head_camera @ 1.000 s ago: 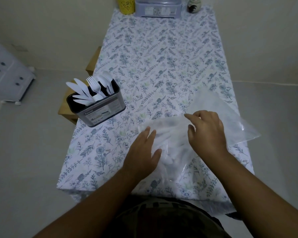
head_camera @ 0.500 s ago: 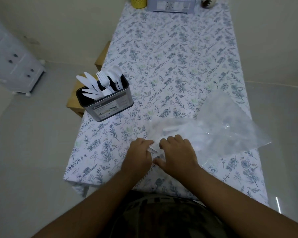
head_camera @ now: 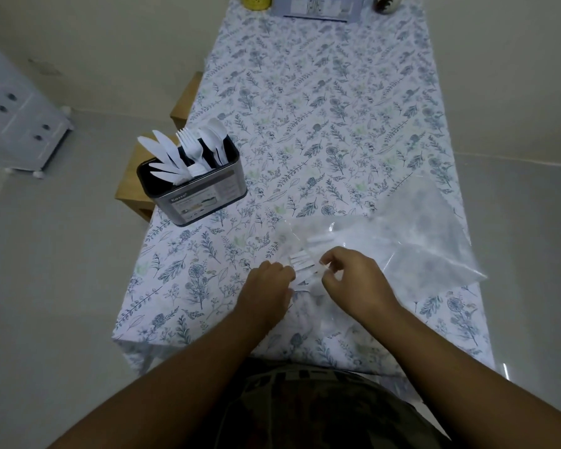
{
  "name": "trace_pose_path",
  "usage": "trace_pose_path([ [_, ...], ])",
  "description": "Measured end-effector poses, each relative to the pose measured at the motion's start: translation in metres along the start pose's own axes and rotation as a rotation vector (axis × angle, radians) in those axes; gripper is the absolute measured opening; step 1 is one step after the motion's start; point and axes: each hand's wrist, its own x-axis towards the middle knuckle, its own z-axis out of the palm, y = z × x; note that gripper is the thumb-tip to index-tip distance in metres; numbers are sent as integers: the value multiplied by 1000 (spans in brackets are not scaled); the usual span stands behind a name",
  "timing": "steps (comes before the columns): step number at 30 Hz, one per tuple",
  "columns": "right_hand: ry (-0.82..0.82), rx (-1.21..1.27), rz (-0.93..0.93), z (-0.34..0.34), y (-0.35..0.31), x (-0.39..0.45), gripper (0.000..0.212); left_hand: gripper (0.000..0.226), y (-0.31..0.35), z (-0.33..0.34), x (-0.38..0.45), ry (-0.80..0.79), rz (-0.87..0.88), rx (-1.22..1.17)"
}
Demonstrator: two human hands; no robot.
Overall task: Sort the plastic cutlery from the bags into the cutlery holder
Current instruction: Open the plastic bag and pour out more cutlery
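Observation:
A clear plastic bag (head_camera: 412, 241) lies on the near right part of the floral tablecloth (head_camera: 321, 118). White cutlery handles (head_camera: 302, 257) show at its near left end. My left hand (head_camera: 266, 283) grips the bag's edge with curled fingers. My right hand (head_camera: 353, 273) pinches the bag's edge beside the handles. The dark metal cutlery holder (head_camera: 191, 186) stands at the table's left edge, with white plastic knives, forks and spoons (head_camera: 188, 150) upright in it.
A yellow cup (head_camera: 256, 1), a pale box (head_camera: 318, 8) and a small round jar (head_camera: 386, 3) stand at the table's far end. A wooden stool (head_camera: 133, 186) sits left of the table. A white drawer unit (head_camera: 13, 115) stands on the floor at the far left.
Both hands moved from lying flat on the bag to its near left end, and now grip its edge. The bag has been pulled open a little, so cutlery handles show.

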Motion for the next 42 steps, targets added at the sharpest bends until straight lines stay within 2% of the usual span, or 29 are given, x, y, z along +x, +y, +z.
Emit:
trace_pose_path([
  [7,14,244,94,-13,11,-2,21,11,15,2,8,108,110,-74],
  [12,39,397,123,-23,14,-1,25,73,27,0,26,62,174,-77],
  [15,49,454,119,-28,16,4,24,80,37,0,38,30,203,-23],
  [20,73,596,151,-30,18,11,20,87,50,5,56,-114,157,148],
  [25,102,647,176,-31,20,12,23,74,59,12,64,-114,117,254],
  [31,113,657,223,-31,22,12,23,54,64,18,64,-97,47,208],
  [42,110,630,229,-34,14,13,21,23,58,10,57,-169,-16,150],
])
